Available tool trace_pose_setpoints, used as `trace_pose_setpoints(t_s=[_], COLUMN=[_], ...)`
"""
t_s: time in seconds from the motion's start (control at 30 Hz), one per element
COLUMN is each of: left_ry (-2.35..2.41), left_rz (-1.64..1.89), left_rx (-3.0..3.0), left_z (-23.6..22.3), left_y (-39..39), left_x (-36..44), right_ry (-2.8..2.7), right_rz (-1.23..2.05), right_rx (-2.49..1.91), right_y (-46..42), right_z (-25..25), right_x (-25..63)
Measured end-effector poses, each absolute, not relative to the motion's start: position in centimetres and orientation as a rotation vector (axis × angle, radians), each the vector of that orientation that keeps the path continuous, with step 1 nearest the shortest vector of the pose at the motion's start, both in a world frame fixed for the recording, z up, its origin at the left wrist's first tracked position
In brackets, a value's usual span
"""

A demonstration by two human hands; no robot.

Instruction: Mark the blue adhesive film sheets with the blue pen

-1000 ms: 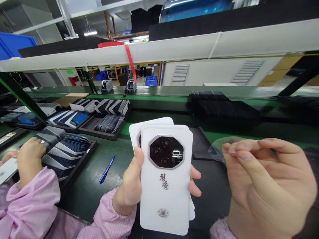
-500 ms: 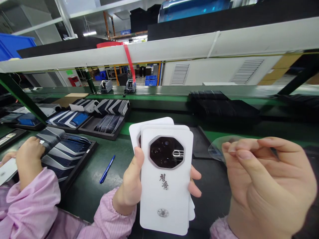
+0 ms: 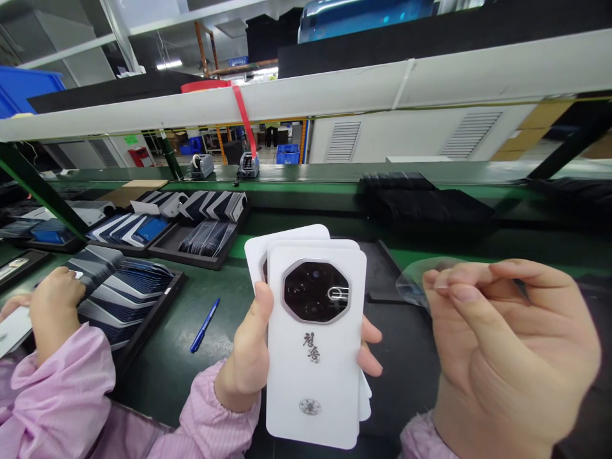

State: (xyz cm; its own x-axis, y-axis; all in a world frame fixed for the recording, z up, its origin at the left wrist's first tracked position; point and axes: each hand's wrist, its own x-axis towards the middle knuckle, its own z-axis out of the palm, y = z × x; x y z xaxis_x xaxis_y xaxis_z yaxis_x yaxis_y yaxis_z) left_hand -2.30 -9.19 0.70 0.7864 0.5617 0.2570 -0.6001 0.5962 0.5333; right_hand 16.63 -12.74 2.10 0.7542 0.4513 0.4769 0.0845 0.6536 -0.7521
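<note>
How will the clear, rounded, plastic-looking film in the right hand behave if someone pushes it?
The clear, rounded, plastic-looking film would probably flex easily, because it looks thin. It may spring back rather than flop, since its free part sticks out from the right hand without drooping. It is likely light: a pinch seems enough to hold it.

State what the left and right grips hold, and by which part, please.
Left grip: white panels, by the side edges. Right grip: clear film, pinched at one edge.
</note>
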Motion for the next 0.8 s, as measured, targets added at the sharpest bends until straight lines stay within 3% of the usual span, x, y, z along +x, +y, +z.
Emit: trace_pose_setpoints(t_s=[0.8], left_ry=[0.019], left_rz=[0.691], left_rx=[0.636], left_z=[1.38], left_y=[-9.05], left_x=[-1.62], right_ry=[-0.717], right_rz=[0.240], right_rx=[-0.808], right_y=[-12.80], right_z=[1.95], right_x=[17.13])
